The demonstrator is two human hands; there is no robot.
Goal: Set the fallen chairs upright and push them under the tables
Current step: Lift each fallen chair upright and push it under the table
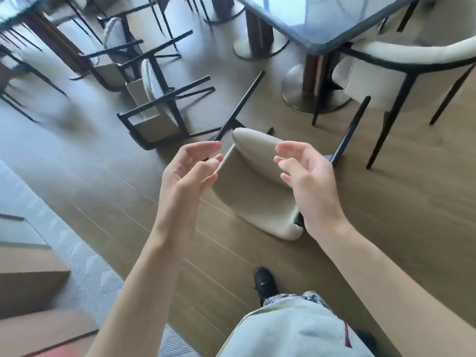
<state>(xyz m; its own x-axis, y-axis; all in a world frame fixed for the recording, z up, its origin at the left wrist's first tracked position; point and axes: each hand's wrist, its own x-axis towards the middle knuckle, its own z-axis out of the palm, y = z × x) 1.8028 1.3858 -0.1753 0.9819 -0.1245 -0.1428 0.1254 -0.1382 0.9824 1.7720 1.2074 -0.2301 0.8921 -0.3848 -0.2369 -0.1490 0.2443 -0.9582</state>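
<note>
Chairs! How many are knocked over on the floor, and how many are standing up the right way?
Fallen chairs: 3, the nearest one between the open left hand and right hand, the middle one, the far one.
Upright chairs clearly seen: 1, by the table.
Total: 4. The blurred legs at far left are too unclear to count.

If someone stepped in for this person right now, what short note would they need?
Left hand and right hand: both open, empty, held above the nearest fallen chair, not touching it.
That chair lies on the floor, legs pointing away towards the table.
Two more fallen chairs lie beyond: one and another farther back.
One upright chair stands at the table.
Left: lift all three and push them under.
</note>
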